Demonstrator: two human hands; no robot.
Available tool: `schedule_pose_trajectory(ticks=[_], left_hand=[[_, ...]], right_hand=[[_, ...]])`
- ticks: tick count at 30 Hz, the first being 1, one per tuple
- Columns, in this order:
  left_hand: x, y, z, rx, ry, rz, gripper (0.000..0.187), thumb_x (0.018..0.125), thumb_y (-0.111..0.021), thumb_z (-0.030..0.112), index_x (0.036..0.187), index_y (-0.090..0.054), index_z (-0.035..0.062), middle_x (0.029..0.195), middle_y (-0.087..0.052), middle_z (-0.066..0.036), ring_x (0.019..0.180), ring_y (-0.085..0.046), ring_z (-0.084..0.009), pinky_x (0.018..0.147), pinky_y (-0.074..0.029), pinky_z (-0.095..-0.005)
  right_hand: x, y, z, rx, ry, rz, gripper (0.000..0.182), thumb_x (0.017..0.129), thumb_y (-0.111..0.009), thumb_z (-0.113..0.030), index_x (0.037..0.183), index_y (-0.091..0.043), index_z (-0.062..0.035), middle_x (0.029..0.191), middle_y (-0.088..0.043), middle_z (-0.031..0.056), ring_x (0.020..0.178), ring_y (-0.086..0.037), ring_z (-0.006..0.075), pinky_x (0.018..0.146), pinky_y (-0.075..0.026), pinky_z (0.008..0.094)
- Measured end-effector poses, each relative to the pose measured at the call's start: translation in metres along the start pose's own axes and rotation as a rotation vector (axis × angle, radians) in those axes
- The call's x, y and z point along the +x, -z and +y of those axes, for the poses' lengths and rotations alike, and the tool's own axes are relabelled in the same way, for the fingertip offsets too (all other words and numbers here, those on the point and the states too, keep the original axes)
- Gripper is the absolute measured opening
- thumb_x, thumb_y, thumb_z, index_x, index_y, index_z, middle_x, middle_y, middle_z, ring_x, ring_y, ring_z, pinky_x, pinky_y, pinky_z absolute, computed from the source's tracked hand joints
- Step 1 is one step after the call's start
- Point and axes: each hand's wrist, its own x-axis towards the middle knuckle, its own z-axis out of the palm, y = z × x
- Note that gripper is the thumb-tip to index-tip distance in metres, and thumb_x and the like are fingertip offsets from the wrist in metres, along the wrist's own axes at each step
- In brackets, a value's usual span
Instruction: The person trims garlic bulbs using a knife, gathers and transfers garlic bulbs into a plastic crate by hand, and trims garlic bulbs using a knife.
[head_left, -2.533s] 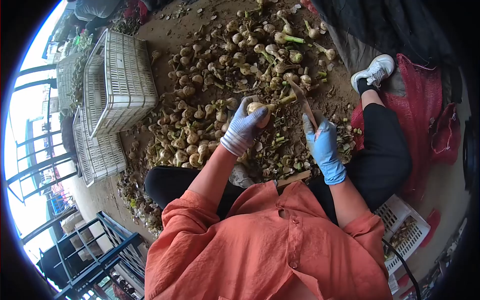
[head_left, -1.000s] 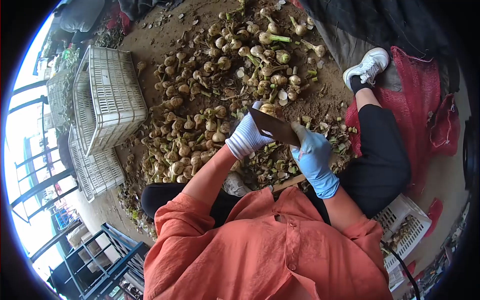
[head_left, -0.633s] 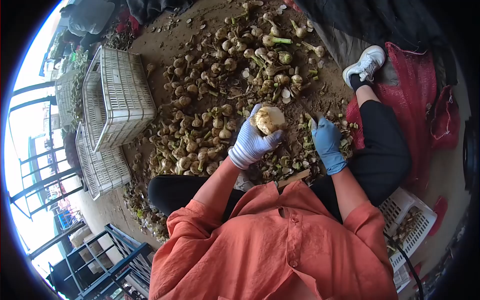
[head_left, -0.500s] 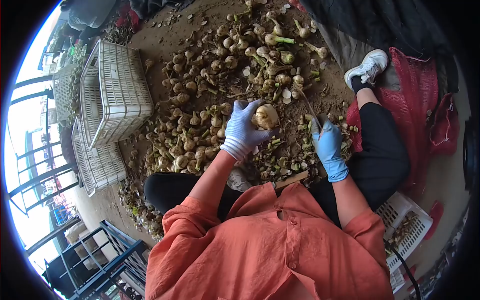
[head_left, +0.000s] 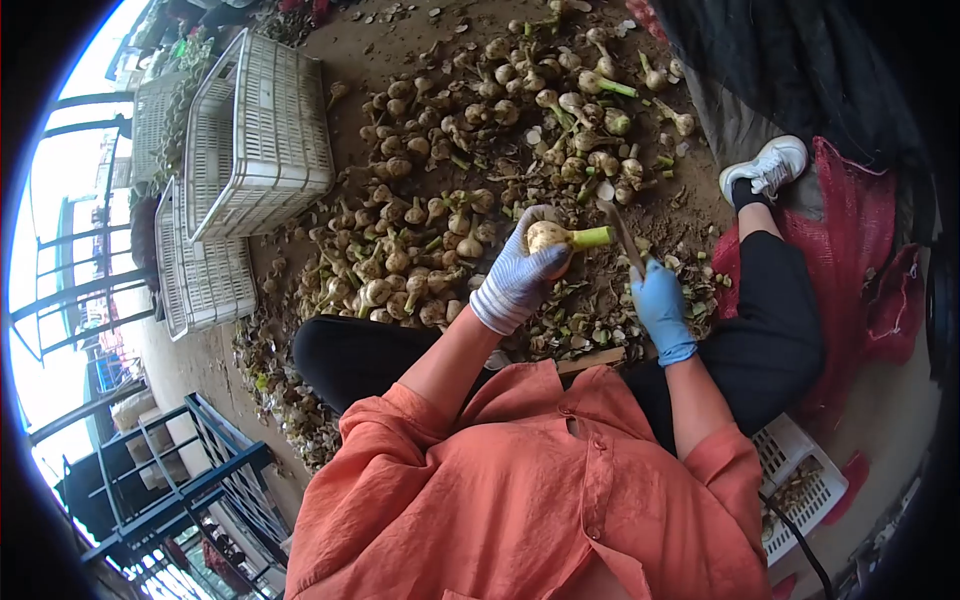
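My left hand [head_left: 518, 277], in a white and blue knit glove, is wrapped round a garlic bulb [head_left: 546, 236]. The bulb's thick green stem [head_left: 592, 237] points right, toward the blade. A knife [head_left: 624, 238] with a dark, dirty blade is gripped in my right hand [head_left: 662, 312], which wears a light blue glove. The blade slants up and left, its tip close to the cut end of the stem. Beneath and beyond my hands, a wide heap of garlic bulbs [head_left: 398, 262] covers the soil, some with stems on. Trimmed stem pieces and peelings [head_left: 590, 325] lie below the knife.
White plastic crates [head_left: 285, 120] are stacked at the left. A red mesh sack [head_left: 848, 215] lies at the right beside my shoe [head_left: 768, 168], near a dark cloth [head_left: 790, 70]. Another white crate [head_left: 815, 495] holding scraps stands at my right hip. A blue metal frame [head_left: 215, 450] is lower left.
The garlic bulb has turned in my left hand, so its green stem now shows and faces right. The knife is now closer to the stem, and the whole view has shifted a little.
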Motion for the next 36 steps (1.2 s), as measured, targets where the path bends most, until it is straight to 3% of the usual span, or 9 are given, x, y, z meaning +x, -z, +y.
schedule_pose_trajectory(ticks=[2,4,6,14,20,25,30,33,36], left_hand=[[-0.008,0.024,0.038,0.534,-0.071,0.118,0.047,0.075,-0.073,0.013,0.111,-0.043,0.007,0.091,-0.053,-0.001,0.079,-0.052,-0.0076,0.071,-0.048,-0.0203],[-0.022,0.076,0.091,1.63,-0.114,0.233,0.054,0.066,-0.076,0.025,0.108,-0.048,0.0057,0.1,-0.056,-0.014,0.089,-0.057,-0.0253,0.077,-0.05,-0.0351],[-0.039,0.088,0.139,2.211,0.634,0.289,0.075,0.063,-0.073,0.048,0.121,-0.049,0.0077,0.116,-0.052,-0.021,0.107,-0.053,-0.0354,0.09,-0.045,-0.0414],[0.092,0.306,0.142,1.664,0.365,0.629,0.079,0.072,-0.065,0.054,0.125,-0.044,0.0004,0.123,-0.05,-0.024,0.111,-0.05,-0.038,0.093,-0.043,-0.041],[0.182,0.339,0.103,1.384,0.315,1.242,0.088,0.068,-0.076,0.039,0.135,-0.029,0.0071,0.134,-0.037,-0.024,0.116,-0.047,-0.0384,0.094,-0.044,-0.0426],[0.197,0.348,0.106,1.357,0.348,1.459,0.09,0.063,-0.079,0.04,0.134,-0.033,0.009,0.134,-0.038,-0.021,0.115,-0.049,-0.0361,0.09,-0.047,-0.043],[0.176,0.336,0.109,1.589,0.346,1.265,0.084,0.055,-0.081,0.046,0.119,-0.048,0.0032,0.122,-0.051,-0.02,0.106,-0.056,-0.0327,0.084,-0.049,-0.0397],[0.167,0.308,0.103,1.051,-0.293,0.758,0.074,0.06,-0.082,0.037,0.11,-0.043,-0.0013,0.1,-0.058,-0.013,0.082,-0.059,-0.0171,0.072,-0.051,-0.0278],[0.159,0.213,0.094,0.789,-0.295,0.369,0.085,0.06,-0.084,0.032,0.117,-0.029,0.0003,0.101,-0.053,-0.013,0.084,-0.057,-0.0172,0.071,-0.053,-0.0273]], right_hand=[[-0.004,0.017,-0.012,0.085,0.068,0.101,0.02,0.089,-0.051,-0.024,0.089,-0.059,-0.0053,0.07,-0.062,0.0186,0.065,-0.061,0.0359,0.053,-0.047,0.0447],[-0.001,0.031,-0.018,0.166,0.159,0.2,0.023,0.089,-0.053,-0.027,0.088,-0.059,-0.005,0.069,-0.061,0.0173,0.063,-0.061,0.0345,0.052,-0.046,0.0429],[0.002,0.035,-0.016,0.206,0.108,0.121,0.025,0.089,-0.053,-0.03,0.087,-0.058,-0.0047,0.067,-0.059,0.0157,0.059,-0.059,0.0324,0.051,-0.044,0.0405],[0.01,0.013,-0.052,0.296,0.2,0.103,0.026,0.09,-0.055,-0.025,0.088,-0.056,0.0009,0.068,-0.058,0.0149,0.058,-0.057,0.0293,0.054,-0.044,0.0356],[0.025,0.009,-0.06,0.368,0.005,-0.087,0.02,0.089,-0.056,-0.019,0.088,-0.055,0.001,0.069,-0.056,0.0127,0.057,-0.051,0.0223,0.055,-0.043,0.0314],[0.034,-0.002,-0.06,0.357,-0.058,-0.128,0.021,0.089,-0.056,-0.019,0.089,-0.056,0.002,0.072,-0.06,0.0135,0.062,-0.057,0.0207,0.057,-0.044,0.032],[0.037,0.007,-0.076,0.378,-0.074,-0.123,0.023,0.089,-0.057,-0.019,0.094,-0.058,0.0037,0.075,-0.062,0.0137,0.064,-0.06,0.0213,0.059,-0.046,0.0315],[0.032,0.014,-0.081,0.474,-0.041,-0.058,0.025,0.089,-0.058,-0.019,0.096,-0.059,0.0049,0.077,-0.063,0.0138,0.065,-0.06,0.0222,0.06,-0.046,0.0309],[0.026,0.014,-0.077,0.514,0.09,0.076,0.022,0.089,-0.057,-0.018,0.095,-0.06,0.003,0.075,-0.062,0.0139,0.063,-0.059,0.0217,0.059,-0.046,0.031]])
